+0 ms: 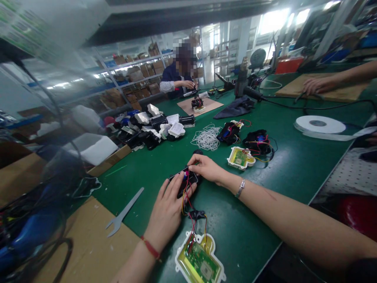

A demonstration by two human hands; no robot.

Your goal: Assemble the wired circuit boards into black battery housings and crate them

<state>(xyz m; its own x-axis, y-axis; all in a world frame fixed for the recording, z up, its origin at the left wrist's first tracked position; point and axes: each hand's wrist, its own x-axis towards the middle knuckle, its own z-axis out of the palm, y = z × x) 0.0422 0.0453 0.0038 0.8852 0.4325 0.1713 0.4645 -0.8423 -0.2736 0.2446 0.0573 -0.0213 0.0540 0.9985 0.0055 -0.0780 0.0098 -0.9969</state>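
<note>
A black plastic housing (183,190) lies on the green bench with its inside facing up. My left hand (168,204) spans it, fingers along the far side and thumb on the near side, holding it. My right hand (206,168) is closed in a pinch at the housing's far rim; what the fingertips hold is hidden. A thin pale line runs along the rim. Red, yellow and black wires come out of the housing, pass a black taped bundle (196,214), and reach a green circuit board (203,265) in a white case (179,259) nearest me.
A tangle of white cord (206,137), similar wired units (259,142) and another cased board (240,158) lie beyond my hands. At left are a flat wrench (125,212) and piled housings (159,124). A tape roll (319,124) lies right. Two co-workers' hands are visible.
</note>
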